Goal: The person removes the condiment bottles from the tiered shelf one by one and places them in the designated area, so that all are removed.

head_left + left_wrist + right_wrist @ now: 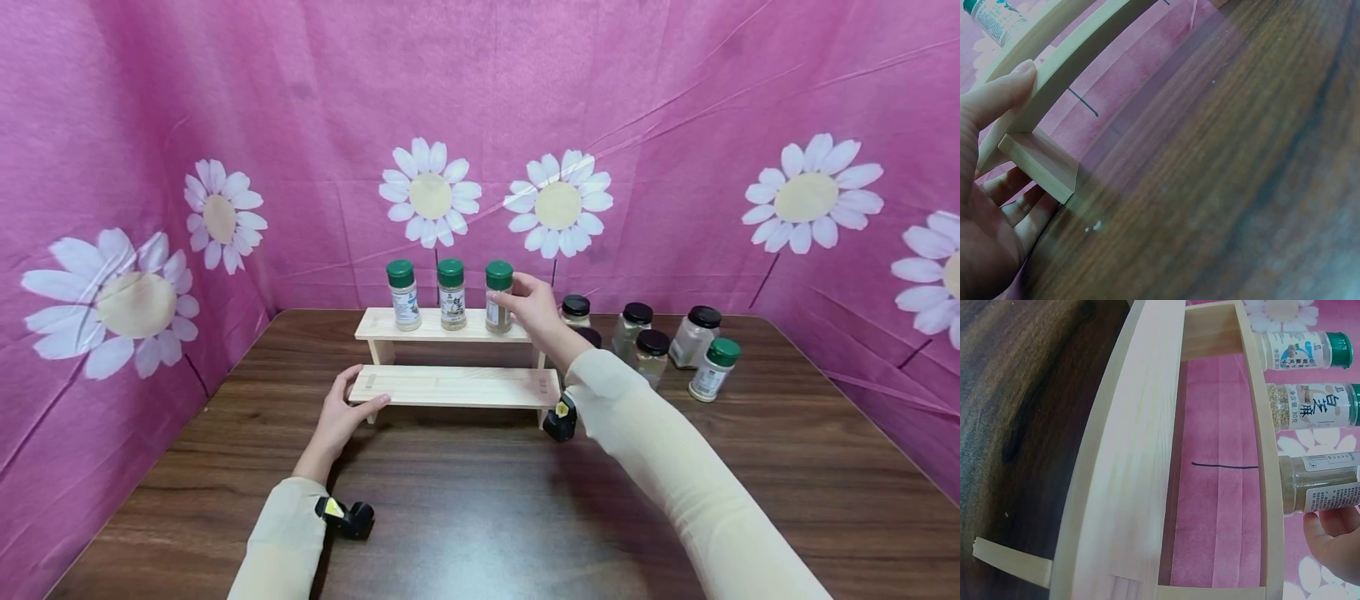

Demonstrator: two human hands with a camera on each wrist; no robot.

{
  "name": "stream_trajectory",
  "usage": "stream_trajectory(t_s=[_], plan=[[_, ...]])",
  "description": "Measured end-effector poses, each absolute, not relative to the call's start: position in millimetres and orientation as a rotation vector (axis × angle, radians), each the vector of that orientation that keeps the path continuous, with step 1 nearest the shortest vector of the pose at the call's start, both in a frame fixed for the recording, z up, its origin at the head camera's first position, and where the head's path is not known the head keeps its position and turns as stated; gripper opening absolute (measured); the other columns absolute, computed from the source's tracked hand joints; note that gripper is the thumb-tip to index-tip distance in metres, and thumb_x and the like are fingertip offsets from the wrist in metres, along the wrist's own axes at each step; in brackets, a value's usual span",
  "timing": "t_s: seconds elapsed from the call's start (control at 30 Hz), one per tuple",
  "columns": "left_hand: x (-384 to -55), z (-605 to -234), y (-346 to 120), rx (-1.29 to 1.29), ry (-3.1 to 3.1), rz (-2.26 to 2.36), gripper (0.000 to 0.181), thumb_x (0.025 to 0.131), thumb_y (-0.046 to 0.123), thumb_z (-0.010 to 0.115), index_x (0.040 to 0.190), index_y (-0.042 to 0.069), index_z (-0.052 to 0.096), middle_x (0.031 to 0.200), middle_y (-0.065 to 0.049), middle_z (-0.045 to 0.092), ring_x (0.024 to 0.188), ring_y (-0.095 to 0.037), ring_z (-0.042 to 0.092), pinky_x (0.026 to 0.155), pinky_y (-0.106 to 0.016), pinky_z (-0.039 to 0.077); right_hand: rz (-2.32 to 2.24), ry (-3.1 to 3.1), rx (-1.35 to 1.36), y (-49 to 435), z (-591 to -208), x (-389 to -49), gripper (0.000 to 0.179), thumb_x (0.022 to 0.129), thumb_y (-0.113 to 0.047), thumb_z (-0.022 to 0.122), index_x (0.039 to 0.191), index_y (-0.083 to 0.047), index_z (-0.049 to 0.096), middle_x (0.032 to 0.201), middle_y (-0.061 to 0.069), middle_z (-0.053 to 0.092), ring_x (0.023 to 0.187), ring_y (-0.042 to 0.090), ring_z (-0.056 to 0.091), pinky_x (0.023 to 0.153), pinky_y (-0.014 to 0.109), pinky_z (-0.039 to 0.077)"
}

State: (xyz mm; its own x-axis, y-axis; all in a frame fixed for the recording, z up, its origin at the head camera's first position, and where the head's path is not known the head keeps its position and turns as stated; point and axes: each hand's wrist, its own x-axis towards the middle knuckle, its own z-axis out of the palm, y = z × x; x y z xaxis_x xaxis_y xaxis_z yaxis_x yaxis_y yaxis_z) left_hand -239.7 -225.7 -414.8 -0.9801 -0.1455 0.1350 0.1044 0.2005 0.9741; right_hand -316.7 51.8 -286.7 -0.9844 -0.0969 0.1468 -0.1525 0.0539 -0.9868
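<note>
A two-tier wooden rack (454,386) stands on the table. My left hand (337,418) grips the left end of its lower tier, thumb on the top board and the other fingers around the side leg (1044,164). On the upper tier, a green-capped spice jar (498,310) at the right stands upright, and my right hand (542,313) holds it by thumb and fingers from the right. Two more green-capped spice jars stand left of it: one with a blue-marked label (406,305) and one of pale seeds (452,303).
Right of the rack, partly behind my right arm, are several black-capped jars (696,342) and another green-capped spice jar (708,380). A pink curtain with white daisies (637,100) hangs behind the dark wooden table (465,517).
</note>
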Motion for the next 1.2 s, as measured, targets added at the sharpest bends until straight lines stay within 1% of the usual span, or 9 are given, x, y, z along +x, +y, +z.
stream_trajectory(t_s=[0.13,0.27,0.6,0.87,1.1,1.2], plan=[[-239,-414,-226,0.051,-2.277,-1.880,0.070,0.071,0.007,0.069,0.129,0.004,0.030,0.116,-0.018,0.045,0.094,-0.017,0.044,0.079,-0.021,0.034,2.186,-2.215,0.297,55,-286,-312,0.042,0.076,-0.010,0.066,0.115,-0.005,0.052,0.107,0.012,0.055,0.101,0.021,0.048,0.085,0.040,0.037],[-239,-415,-226,0.045,-2.269,-1.881,0.070,0.071,0.007,0.070,0.129,0.004,0.030,0.116,-0.017,0.045,0.094,-0.016,0.044,0.079,-0.022,0.034,2.227,-2.188,0.344,59,-284,-307,0.043,0.076,-0.010,0.066,0.116,-0.004,0.051,0.108,0.012,0.054,0.103,0.022,0.047,0.086,0.040,0.036],[-239,-415,-226,0.041,-2.266,-1.890,0.071,0.070,0.006,0.070,0.129,0.004,0.029,0.115,-0.016,0.045,0.092,-0.016,0.045,0.080,-0.024,0.033,2.049,-2.240,0.441,72,-279,-297,0.042,0.076,-0.013,0.066,0.114,-0.003,0.053,0.104,0.012,0.057,0.097,0.021,0.051,0.084,0.034,0.038],[-239,-415,-227,0.051,-2.275,-1.892,0.073,0.070,0.007,0.070,0.129,0.004,0.029,0.115,-0.016,0.045,0.092,-0.015,0.044,0.080,-0.025,0.033,2.078,-2.221,0.439,80,-276,-288,0.043,0.076,-0.010,0.066,0.115,-0.001,0.052,0.105,0.015,0.056,0.097,0.022,0.051,0.083,0.033,0.039],[-239,-415,-227,0.052,-2.265,-1.904,0.072,0.070,0.006,0.070,0.130,0.004,0.028,0.114,-0.015,0.045,0.089,-0.011,0.046,0.077,-0.020,0.035,2.047,-2.271,0.455,87,-276,-277,0.044,0.076,-0.009,0.065,0.117,-0.001,0.051,0.106,0.016,0.055,0.098,0.022,0.050,0.084,0.034,0.038],[-239,-415,-226,0.050,-2.268,-1.901,0.072,0.070,0.006,0.070,0.129,0.004,0.029,0.114,-0.015,0.045,0.090,-0.012,0.046,0.078,-0.021,0.035,2.040,-2.293,0.472,93,-276,-273,0.044,0.077,-0.010,0.065,0.118,-0.002,0.050,0.108,0.015,0.055,0.099,0.022,0.049,0.084,0.035,0.038]])
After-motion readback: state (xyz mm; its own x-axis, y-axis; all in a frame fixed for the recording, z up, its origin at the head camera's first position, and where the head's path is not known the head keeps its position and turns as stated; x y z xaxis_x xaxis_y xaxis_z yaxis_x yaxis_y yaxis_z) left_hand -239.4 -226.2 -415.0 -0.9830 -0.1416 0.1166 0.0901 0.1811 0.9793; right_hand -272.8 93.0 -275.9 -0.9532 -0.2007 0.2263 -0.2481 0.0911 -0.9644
